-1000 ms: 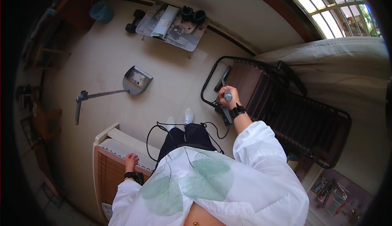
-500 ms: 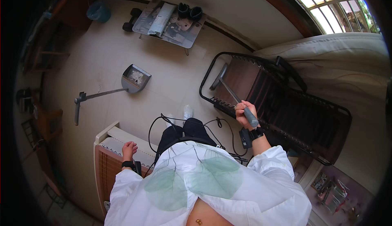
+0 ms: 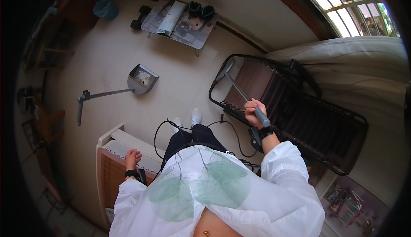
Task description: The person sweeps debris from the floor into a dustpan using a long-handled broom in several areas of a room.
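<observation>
Head view: the right hand [image 3: 255, 112], right of centre, is closed around the grip of a grey long-handled tool [image 3: 240, 90]; the tool slants up and left across the dark lounge chair [image 3: 325, 108], its head [image 3: 229, 68] at the chair's upper-left end, beside the black frame; whether it lies over or under that frame I cannot tell. Compared with 0.5 s ago, the head has shifted farther up the frame, while the grip hand has barely moved; I judge this a reach outward from the body, along the chair's end.

Left of centre, the grey dustpan [image 3: 140, 89] lies on the floor, well apart from the tool, with pale debris [image 3: 143, 78] in it, as it was earlier; the left hand [image 3: 133, 158], lower left, is loosely curled with nothing visible in it; it hangs near the beige-framed bed [image 3: 109, 135], and contact cannot be told.
</observation>
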